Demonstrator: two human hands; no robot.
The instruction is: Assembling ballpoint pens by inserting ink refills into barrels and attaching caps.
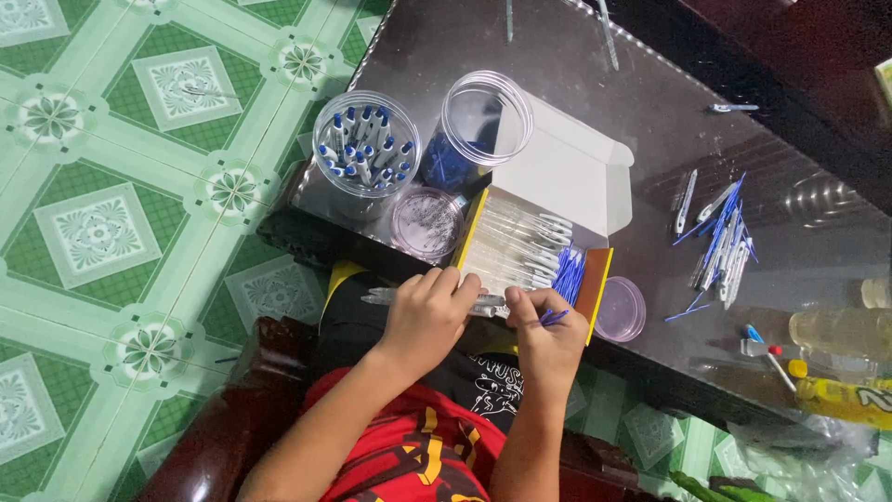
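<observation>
Clear pen barrels (483, 305) gripped by left hand (426, 316), right hand (548, 336) fingers pinching blue refills (554, 317), box (520, 246) edge

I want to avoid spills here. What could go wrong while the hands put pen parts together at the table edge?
1. The open box hangs partly over the table edge, so a push from the left hand might tip it.
2. The small round dish sits near the edge beside the right hand and could be knocked off.
3. The loose pen pile may roll.
</observation>
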